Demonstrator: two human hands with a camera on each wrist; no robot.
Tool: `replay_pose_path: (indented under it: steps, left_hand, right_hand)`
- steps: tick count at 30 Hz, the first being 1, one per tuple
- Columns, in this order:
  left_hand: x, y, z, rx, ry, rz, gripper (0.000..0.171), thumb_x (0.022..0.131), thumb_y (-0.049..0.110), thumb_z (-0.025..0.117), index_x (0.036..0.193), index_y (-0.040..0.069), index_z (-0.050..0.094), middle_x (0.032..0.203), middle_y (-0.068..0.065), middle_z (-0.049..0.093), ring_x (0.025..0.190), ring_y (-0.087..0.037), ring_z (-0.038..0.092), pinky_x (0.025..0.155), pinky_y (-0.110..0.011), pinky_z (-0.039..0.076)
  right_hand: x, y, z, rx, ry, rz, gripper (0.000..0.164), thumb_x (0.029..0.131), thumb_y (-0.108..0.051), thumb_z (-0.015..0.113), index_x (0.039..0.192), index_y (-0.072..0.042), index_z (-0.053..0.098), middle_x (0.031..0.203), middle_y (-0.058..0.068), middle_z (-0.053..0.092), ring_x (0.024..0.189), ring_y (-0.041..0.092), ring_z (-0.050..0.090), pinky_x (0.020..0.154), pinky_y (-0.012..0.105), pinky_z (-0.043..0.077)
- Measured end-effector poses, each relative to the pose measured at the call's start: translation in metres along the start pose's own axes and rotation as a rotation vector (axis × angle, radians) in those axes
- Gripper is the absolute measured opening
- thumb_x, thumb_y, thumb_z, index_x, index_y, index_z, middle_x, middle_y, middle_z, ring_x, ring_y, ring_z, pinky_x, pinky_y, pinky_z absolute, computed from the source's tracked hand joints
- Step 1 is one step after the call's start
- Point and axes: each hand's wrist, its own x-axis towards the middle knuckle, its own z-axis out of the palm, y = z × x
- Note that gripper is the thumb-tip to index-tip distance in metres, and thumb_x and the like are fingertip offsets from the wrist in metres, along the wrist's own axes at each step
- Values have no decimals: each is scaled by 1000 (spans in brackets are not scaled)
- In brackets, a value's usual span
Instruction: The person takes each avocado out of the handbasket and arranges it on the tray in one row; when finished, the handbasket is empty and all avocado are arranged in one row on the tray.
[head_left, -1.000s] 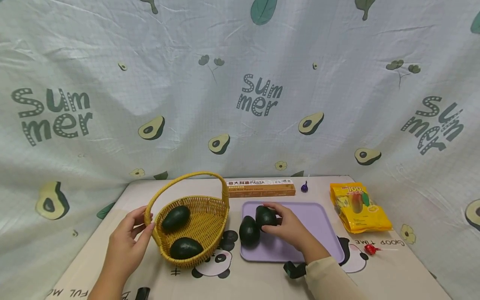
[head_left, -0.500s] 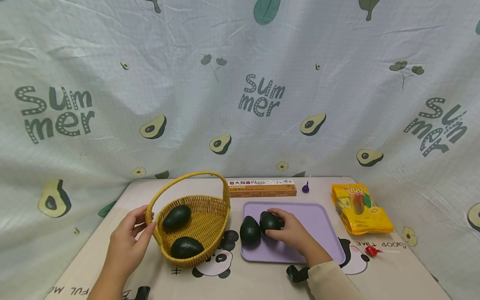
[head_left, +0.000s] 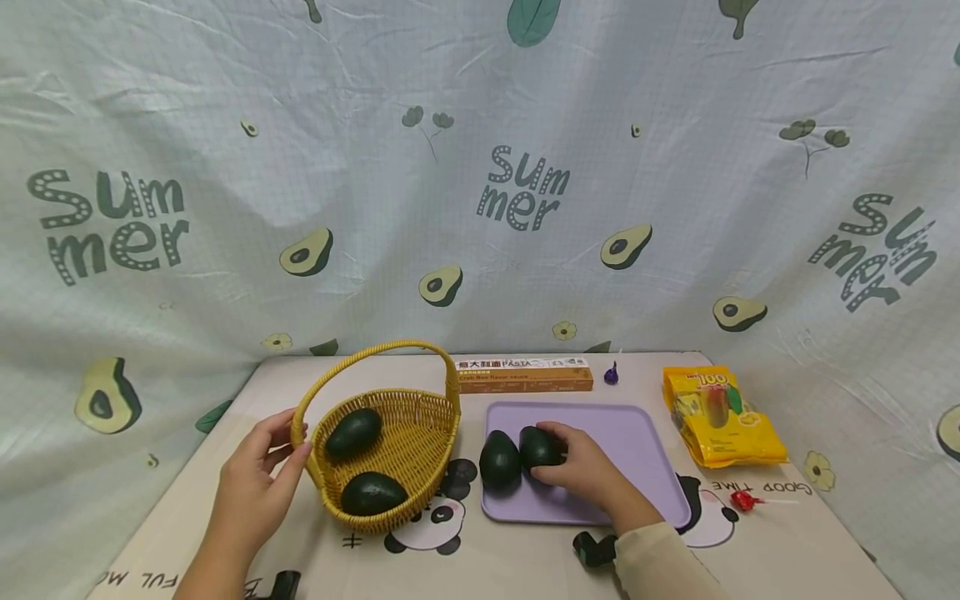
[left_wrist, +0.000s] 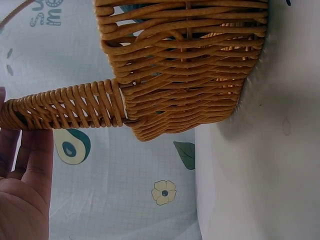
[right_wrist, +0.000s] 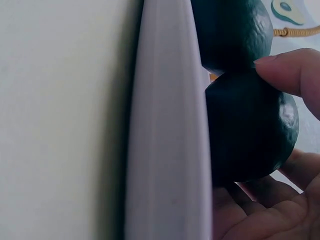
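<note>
My left hand (head_left: 258, 487) grips the handle of a yellow wicker basket (head_left: 420, 454) near its left base; the left wrist view shows fingers behind the woven handle (left_wrist: 75, 105). Two dark green avocados lie inside, one at the back left (head_left: 354, 433) and one at the front (head_left: 372, 495). On a lilac tray (head_left: 615, 450) my right hand (head_left: 581, 467) holds an avocado (head_left: 538, 448) between thumb and fingers. Another avocado (head_left: 499, 460) lies right beside it on the tray's left part. In the right wrist view the held avocado (right_wrist: 250, 130) sits at the tray's rim height.
Behind the tray lies a pasta box (head_left: 525, 377), with a purple-wrapped lollipop (head_left: 611, 375) to its right. A yellow candy bag (head_left: 722, 421) and a red lollipop (head_left: 744, 500) lie at the right. A patterned curtain (head_left: 480, 317) hangs behind the table.
My right hand has lowered the avocado slightly toward the front and right, onto the tray beside the other one. My left hand and the basket stay in place.
</note>
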Motion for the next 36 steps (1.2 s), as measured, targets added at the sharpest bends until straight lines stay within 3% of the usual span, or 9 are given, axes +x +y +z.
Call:
replay_pose_path:
  steps: [16,23,36]
  left_hand:
    - [1,1,-1,0,0,14,52,86,-12,74,135,-1,57,110,-11,66,103,14,51,89,3,45]
    - [0,0,-1,-3,-2,16,51,87,-11,73,135,-1,57,111,-11,66,103,14,51,89,3,45]
    - [0,1,0,2,2,4,51,87,-10,74,134,0,57,111,-9,66,102,13,51,89,4,44]
  right_hand:
    - [-5,1,-3,35,-7,13,79,77,-27,88,146,-8,55,145,13,59,128,40,59,107,56,51]
    - [-7,1,-5,75,0,7,74,82,-26,87,146,-7,55,148,13,57,129,41,59,109,57,50]
    - [-3,-14,-7,116,75,-41,57,87,-18,81,138,-4,61,141,20,61,128,41,59,113,57,47]
